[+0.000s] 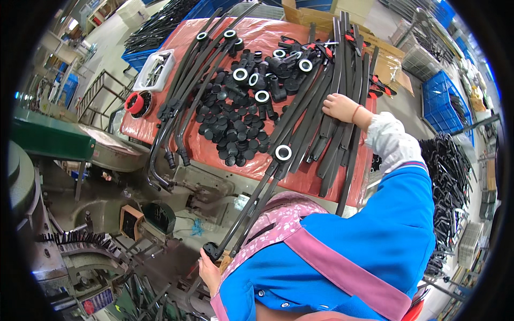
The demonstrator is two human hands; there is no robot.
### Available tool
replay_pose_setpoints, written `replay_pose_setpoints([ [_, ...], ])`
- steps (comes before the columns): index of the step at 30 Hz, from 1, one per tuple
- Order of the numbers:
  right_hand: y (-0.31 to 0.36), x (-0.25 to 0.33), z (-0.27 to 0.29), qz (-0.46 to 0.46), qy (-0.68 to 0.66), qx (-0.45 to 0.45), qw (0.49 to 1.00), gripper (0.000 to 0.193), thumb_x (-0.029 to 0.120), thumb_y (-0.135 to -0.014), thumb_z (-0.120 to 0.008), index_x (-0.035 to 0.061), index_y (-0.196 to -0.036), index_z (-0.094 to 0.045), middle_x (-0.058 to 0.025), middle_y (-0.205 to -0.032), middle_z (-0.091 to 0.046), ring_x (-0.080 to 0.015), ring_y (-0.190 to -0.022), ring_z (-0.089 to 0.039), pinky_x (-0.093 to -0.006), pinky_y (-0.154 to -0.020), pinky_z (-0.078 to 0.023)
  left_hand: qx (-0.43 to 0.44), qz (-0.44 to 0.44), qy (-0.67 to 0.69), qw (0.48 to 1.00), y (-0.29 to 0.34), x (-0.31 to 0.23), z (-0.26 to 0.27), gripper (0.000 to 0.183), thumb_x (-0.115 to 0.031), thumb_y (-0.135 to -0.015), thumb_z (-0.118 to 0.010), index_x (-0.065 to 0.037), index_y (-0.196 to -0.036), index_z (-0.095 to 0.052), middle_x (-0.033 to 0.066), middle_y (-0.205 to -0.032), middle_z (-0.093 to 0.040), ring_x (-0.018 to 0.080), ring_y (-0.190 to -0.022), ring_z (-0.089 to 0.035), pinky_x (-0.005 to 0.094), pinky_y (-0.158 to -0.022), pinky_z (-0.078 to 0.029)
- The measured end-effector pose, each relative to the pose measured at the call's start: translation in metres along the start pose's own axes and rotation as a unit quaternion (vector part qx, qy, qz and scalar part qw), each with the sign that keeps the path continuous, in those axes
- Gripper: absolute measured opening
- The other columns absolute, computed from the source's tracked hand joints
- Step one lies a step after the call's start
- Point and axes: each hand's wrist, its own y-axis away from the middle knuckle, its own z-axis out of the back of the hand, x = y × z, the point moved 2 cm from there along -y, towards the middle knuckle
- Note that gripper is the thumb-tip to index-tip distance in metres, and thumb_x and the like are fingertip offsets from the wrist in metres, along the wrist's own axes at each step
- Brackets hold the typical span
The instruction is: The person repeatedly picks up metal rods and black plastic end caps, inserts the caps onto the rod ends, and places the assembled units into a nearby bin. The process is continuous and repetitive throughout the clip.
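Observation:
My left hand (209, 272), low and left of my body, is closed around the round black end piece (212, 250) of a long black tube assembly (247, 211). That assembly slants up to the table's front edge, where a black joint with a white ring (282, 153) sits. My right hand (342, 108) reaches across to a pile of long black flat bars (326, 140), its fingers curled over one of them. More bars (342, 53) with red-and-black clips lie beyond that hand. The undersides of both hands' grips are hidden.
On the red plastic-covered table (214, 160) lie a heap of round black caps (235, 134), white-ringed black joints (262, 97) and bent tubes (184, 88). A white tray (154, 70) and red tape roll (135, 102) sit left. Machinery (75, 257) stands lower left, blue crates (444, 101) right.

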Motion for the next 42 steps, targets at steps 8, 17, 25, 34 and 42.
replay_pose_setpoints([
  [8, -0.119, -0.048, 0.155, -0.081, -0.264, -0.336, 0.901, 0.035, 0.023, -0.085, -0.068, 0.0137, -0.118, -0.066, -0.0053, -0.093, -0.067, -0.0249, -0.092, -0.061, -0.0394, -0.093, -0.042, -0.068, -0.024, -0.019, 0.997, 0.003, -0.027, 0.016, 0.075, 0.005, -0.072, -0.062, 0.002, -0.142, -0.035, 0.0193, -0.093, -0.057, 0.0390, -0.085, -0.057, 0.0466, -0.073, -0.046],
  [17, -0.286, 0.154, 0.226, 0.228, -0.314, -0.409, 0.826, 0.036, 0.035, -0.088, -0.063, 0.0233, -0.122, -0.064, -0.0035, -0.066, -0.051, -0.0241, -0.056, -0.057, -0.0374, -0.047, -0.046, -0.075, -0.026, -0.099, 0.992, 0.007, -0.038, 0.018, 0.081, 0.002, -0.069, -0.063, 0.003, -0.144, -0.033, 0.0185, -0.087, -0.059, 0.0358, -0.080, -0.059, 0.0441, -0.072, -0.046],
  [25, -0.263, 0.297, 0.284, 0.403, -0.379, -0.223, 0.803, 0.031, 0.039, -0.090, -0.060, 0.0225, -0.116, -0.066, -0.0080, -0.064, -0.057, -0.0314, -0.055, -0.061, -0.0432, -0.050, -0.049, -0.215, 0.006, 0.015, 0.976, 0.040, -0.045, 0.076, 0.097, -0.018, -0.053, -0.082, 0.009, -0.137, -0.042, 0.0149, -0.074, -0.055, 0.0332, -0.067, -0.058, 0.0419, -0.062, -0.045],
  [34, -0.261, 0.379, 0.345, 0.424, -0.354, -0.178, 0.814, 0.034, 0.038, -0.092, -0.057, 0.0194, -0.120, -0.062, -0.0096, -0.064, -0.059, -0.0312, -0.057, -0.062, -0.0434, -0.051, -0.050, -0.201, 0.063, 0.064, 0.975, 0.096, 0.021, 0.099, 0.089, -0.016, -0.061, -0.081, 0.007, -0.136, -0.040, 0.0162, -0.083, -0.060, 0.0337, -0.074, -0.060, 0.0417, -0.067, -0.047],
  [42, -0.273, 0.455, 0.381, 0.445, -0.320, -0.117, 0.828, 0.035, 0.039, -0.093, -0.056, 0.0188, -0.121, -0.063, -0.0091, -0.066, -0.058, -0.0298, -0.057, -0.060, -0.0417, -0.052, -0.049, -0.189, 0.023, 0.117, 0.975, 0.121, 0.104, 0.108, 0.100, -0.028, -0.063, -0.085, 0.004, -0.141, -0.031, 0.0182, -0.094, -0.063, 0.0352, -0.085, -0.062, 0.0444, -0.073, -0.048],
])
